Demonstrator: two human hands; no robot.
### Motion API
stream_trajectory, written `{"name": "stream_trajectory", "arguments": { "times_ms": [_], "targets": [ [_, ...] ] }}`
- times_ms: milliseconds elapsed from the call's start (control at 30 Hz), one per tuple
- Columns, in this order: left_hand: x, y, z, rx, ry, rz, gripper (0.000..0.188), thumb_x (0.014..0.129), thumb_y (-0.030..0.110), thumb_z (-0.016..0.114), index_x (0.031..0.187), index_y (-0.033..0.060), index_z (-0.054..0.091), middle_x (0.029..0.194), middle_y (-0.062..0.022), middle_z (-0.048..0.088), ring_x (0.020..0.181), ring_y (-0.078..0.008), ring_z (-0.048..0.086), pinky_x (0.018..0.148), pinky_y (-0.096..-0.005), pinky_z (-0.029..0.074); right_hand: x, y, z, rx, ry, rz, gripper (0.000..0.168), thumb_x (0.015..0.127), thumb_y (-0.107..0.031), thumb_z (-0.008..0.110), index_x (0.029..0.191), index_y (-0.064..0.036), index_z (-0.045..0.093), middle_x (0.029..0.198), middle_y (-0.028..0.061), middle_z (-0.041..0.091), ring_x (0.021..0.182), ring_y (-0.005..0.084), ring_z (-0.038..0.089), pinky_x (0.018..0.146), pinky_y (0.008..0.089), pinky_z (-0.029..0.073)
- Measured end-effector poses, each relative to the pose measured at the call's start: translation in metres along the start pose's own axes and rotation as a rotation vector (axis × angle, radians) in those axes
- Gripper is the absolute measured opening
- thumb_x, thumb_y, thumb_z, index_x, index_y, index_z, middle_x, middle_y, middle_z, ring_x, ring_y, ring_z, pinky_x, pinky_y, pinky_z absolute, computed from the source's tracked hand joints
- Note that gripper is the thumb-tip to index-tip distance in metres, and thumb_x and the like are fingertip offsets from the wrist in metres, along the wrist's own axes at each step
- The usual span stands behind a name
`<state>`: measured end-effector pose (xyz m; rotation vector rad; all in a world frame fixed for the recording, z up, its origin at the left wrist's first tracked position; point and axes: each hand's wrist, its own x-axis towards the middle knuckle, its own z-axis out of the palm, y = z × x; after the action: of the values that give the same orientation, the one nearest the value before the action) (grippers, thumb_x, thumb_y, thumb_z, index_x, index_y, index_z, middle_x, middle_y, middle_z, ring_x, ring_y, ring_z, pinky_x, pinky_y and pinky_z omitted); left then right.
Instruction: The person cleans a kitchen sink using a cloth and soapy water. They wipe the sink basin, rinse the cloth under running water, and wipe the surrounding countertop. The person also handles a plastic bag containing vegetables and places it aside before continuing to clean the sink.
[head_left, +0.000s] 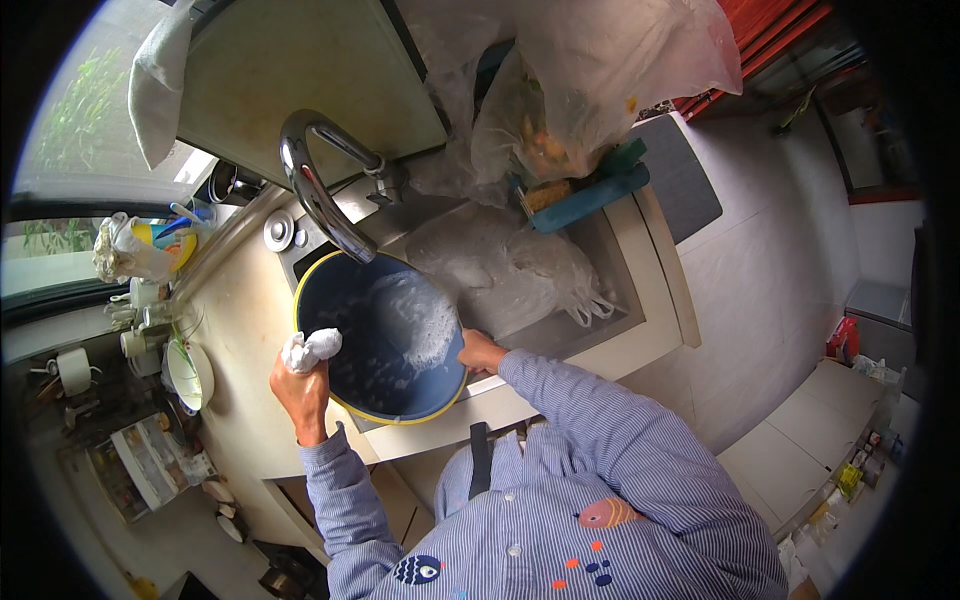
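Observation:
A blue plastic basin (360, 360) with a yellow rim stands tilted under the chrome faucet (307, 187), with foamy water (420, 319) in it. My left hand (300, 386) is closed around a bunched white cloth (313, 349) at the basin's left rim; whether it also grips the rim I cannot tell. On the opposite side, my right hand (481, 352) holds the basin's rim, its fingers partly hidden. Beside the basin, the steel sink (626, 300) holds clear plastic bags (525, 274).
A blue caddy (592, 199) with a brush (547, 196) sits across the sink's far right part, below hanging plastic bags (600, 67). A sink strainer (279, 230) lies left of the faucet. A white bowl (190, 374) stands on the left counter (240, 330), near cups.

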<state>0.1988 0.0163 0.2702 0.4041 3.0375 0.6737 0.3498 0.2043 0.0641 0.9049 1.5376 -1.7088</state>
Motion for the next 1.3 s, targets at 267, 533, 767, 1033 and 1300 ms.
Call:
{"name": "stream_trajectory", "arguments": {
  "times_ms": [267,533,767,1033,1300],
  "targets": [
    [-0.002,0.000,0.001,-0.008,0.002,-0.005,0.035,0.069,0.010,0.073,0.102,-0.0018,0.065,0.093,-0.0178,0.068,0.086,-0.0330,0.066,0.080,-0.0363,0.051,0.010,0.011,0.004,0.015,0.046,-0.055,0.014,0.075,0.005,0.054,0.086,0.010,0.060,0.074,0.0188,0.063,0.059,0.0241,0.062,0.045,0.0365,0.047],
    [0.000,0.004,0.002,0.002,-0.015,0.023,0.036,0.068,0.009,0.073,0.101,-0.0016,0.065,0.093,-0.0179,0.067,0.087,-0.0332,0.066,0.080,-0.0361,0.051,0.022,0.021,0.007,-0.021,0.059,-0.098,0.013,0.072,0.000,0.056,0.077,0.010,0.063,0.071,0.0196,0.064,0.059,0.0248,0.064,0.050,0.0349,0.050],
    [0.007,0.040,0.008,-0.032,-0.047,0.087,0.036,0.067,0.010,0.072,0.101,-0.0002,0.066,0.095,-0.0172,0.067,0.089,-0.0330,0.065,0.082,-0.0368,0.051,0.033,0.029,0.001,-0.047,0.011,-0.055,0.027,0.074,-0.003,0.058,0.100,0.006,0.060,0.079,0.0139,0.065,0.062,0.0215,0.063,0.052,0.0307,0.051],
    [0.018,0.084,0.017,0.030,-0.099,0.193,0.040,0.066,0.015,0.074,0.103,0.0018,0.066,0.112,-0.0215,0.063,0.107,-0.0350,0.060,0.091,-0.0383,0.048,0.036,0.029,-0.013,-0.136,0.072,-0.114,0.025,0.074,-0.010,0.061,0.093,0.005,0.065,0.074,0.0139,0.067,0.060,0.0226,0.065,0.051,0.0325,0.052],
    [0.037,0.133,0.024,0.103,-0.131,0.423,0.036,0.064,0.016,0.072,0.098,0.0042,0.067,0.097,-0.0201,0.064,0.095,-0.0367,0.061,0.081,-0.0404,0.050,0.041,0.031,-0.020,-0.202,0.064,-0.205,0.026,0.075,-0.021,0.064,0.081,0.004,0.069,0.072,0.0190,0.067,0.062,0.0261,0.068,0.055,0.0358,0.054]
  ]
}}
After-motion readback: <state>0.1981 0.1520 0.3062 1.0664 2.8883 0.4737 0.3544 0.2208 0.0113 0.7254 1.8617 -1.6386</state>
